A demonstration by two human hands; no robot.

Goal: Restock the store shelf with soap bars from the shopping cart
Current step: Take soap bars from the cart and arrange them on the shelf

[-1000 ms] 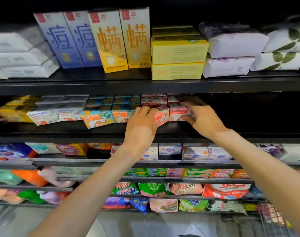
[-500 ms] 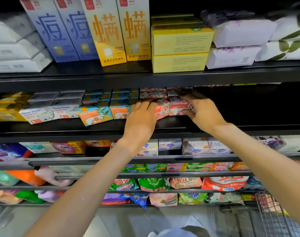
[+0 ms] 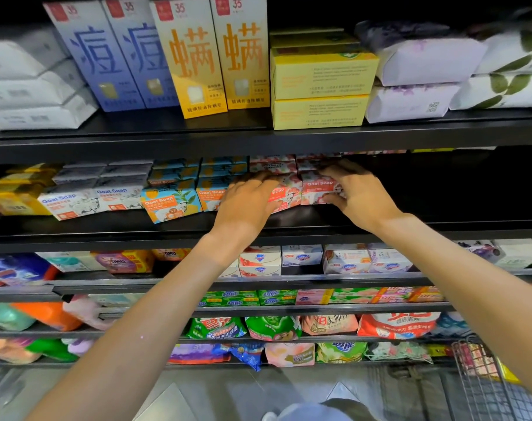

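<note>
Reaching up from below, both bare forearms rise past the wire shopping cart [image 3: 483, 387] at the lower right toward the middle shelf [image 3: 107, 235]. On that shelf the left hand [image 3: 246, 205] lies over the front of a red soap box [image 3: 284, 194], fingers fairly straight and pressed against its face rather than wrapped round it. Just right of it, the right hand [image 3: 357, 196] pinches a second red soap box [image 3: 318, 189], thumb under the lower corner and fingers curled over the top edge. Both boxes sit at the front of the red row, touching each other, with more red boxes stacked behind the fingers.

These look like light, stiff cardboard cartons holding a hard bar. They should slide easily on the shelf, and the printed card is probably a little slick. A firm hold across the short sides, top and bottom, looks safest; hard squeezing on the broad faces might dent them.

Left of the left hand runs a row of similar cartons: an orange-and-teal box [image 3: 170, 205] and a white box [image 3: 67, 205], each reading "Goat Soap", as does the red box in the right hand. Farther away, on the shelf above the hands, stand tall blue cartons [image 3: 107, 59] and tall yellow cartons [image 3: 216, 56] bearing large Chinese characters and "35" in red corner tags. Beside them lie flat yellow boxes [image 3: 322, 86] whose small print is unreadable.
</note>
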